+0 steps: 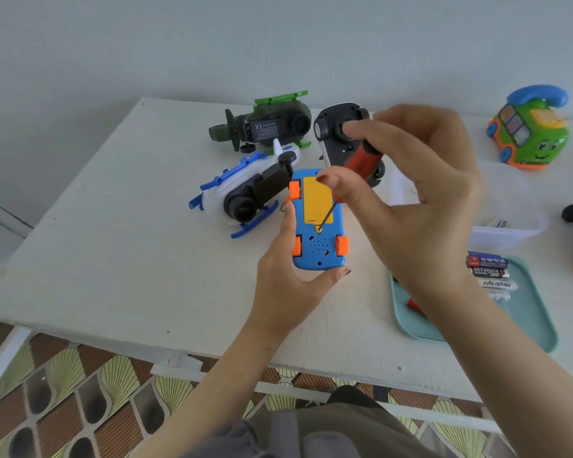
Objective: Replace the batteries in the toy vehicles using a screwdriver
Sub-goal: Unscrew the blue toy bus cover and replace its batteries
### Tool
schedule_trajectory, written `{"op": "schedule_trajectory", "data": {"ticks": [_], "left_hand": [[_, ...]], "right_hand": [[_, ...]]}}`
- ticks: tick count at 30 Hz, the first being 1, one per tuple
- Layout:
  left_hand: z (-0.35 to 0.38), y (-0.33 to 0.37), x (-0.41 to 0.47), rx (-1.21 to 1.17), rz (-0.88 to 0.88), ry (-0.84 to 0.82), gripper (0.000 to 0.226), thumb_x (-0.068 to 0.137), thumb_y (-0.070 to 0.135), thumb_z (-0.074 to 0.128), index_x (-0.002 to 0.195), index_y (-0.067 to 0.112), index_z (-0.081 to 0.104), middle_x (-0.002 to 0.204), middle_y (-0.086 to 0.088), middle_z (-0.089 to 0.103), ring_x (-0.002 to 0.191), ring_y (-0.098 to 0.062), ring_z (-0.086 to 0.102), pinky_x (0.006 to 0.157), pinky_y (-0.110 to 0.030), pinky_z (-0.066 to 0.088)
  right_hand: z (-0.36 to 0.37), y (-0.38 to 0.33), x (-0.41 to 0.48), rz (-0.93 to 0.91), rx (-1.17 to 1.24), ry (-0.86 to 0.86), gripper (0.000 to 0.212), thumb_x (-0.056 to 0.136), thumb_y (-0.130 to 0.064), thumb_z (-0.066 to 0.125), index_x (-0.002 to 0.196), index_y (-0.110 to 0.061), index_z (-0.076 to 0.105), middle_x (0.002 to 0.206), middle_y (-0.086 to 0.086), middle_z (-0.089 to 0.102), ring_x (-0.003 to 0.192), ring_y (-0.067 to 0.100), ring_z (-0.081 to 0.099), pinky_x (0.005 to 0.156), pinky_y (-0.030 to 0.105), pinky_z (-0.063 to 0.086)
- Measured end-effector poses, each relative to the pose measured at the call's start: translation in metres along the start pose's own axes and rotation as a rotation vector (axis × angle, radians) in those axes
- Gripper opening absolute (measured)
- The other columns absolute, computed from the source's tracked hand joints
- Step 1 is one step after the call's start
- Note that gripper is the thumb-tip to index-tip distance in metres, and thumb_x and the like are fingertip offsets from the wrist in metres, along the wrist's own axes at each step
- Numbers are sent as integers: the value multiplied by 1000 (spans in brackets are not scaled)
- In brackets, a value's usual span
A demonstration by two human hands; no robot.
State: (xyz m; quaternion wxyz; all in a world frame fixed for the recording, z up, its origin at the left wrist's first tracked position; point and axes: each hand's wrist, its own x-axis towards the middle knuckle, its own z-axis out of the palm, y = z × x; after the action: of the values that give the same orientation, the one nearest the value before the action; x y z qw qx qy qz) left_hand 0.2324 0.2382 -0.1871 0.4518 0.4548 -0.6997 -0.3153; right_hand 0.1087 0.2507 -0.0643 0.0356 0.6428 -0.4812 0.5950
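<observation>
A blue toy car with orange wheels lies upside down, its yellow battery cover facing me. My left hand grips the car from below and the left side, above the table. My right hand pinches a red-and-black screwdriver between thumb and fingers. The thin shaft slants down-left, and its tip sits at the lower edge of the yellow cover. Several batteries lie on a teal tray at the right.
On the white table behind the car lie a white-and-blue toy helicopter, a green toy helicopter and a black-and-white toy car. A green toy phone car and a clear plastic tub stand at the right.
</observation>
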Motion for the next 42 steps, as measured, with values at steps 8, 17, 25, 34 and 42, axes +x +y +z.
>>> {"op": "schedule_trajectory", "data": {"ticks": [8, 17, 25, 34, 42], "left_hand": [[0, 1, -1, -20, -7, 4, 102, 68, 20, 86, 147, 13, 23, 129, 21, 44, 115, 19, 45, 88, -1, 40], [0, 2, -1, -25, -16, 1, 104, 69, 19, 87, 150, 8, 24, 128, -5, 59, 113, -2, 55, 88, -6, 46], [-1, 1, 0, -44, -17, 4, 103, 70, 21, 86, 148, 17, 19, 128, 0, 57, 114, 12, 50, 88, -3, 42], [-1, -1, 1, -60, -46, -17, 104, 70, 28, 84, 151, 6, 23, 134, 0, 53, 118, 11, 48, 90, -2, 40], [-2, 0, 0, -34, -38, -14, 105, 69, 22, 86, 151, 6, 22, 129, -6, 57, 115, 6, 51, 88, -2, 42]], "right_hand": [[2, 0, -3, 73, 16, 42, 21, 89, -13, 65, 106, -1, 66, 88, -3, 64, 85, 3, 62, 82, 13, 45], [8, -3, -2, -36, 6, 50, 25, 83, -20, 74, 102, -4, 70, 90, 2, 58, 89, -9, 48, 79, 7, 38], [14, 1, 0, 17, 21, 16, 23, 89, -2, 53, 105, 0, 68, 86, 5, 68, 75, 19, 64, 75, 19, 47], [12, 1, 2, -21, 26, 74, 23, 82, -19, 76, 100, -6, 71, 74, 7, 63, 78, -9, 47, 73, 8, 37], [14, 1, -2, 8, 53, -14, 21, 92, -6, 55, 108, 2, 67, 87, 6, 69, 79, 23, 66, 71, 24, 50]]}}
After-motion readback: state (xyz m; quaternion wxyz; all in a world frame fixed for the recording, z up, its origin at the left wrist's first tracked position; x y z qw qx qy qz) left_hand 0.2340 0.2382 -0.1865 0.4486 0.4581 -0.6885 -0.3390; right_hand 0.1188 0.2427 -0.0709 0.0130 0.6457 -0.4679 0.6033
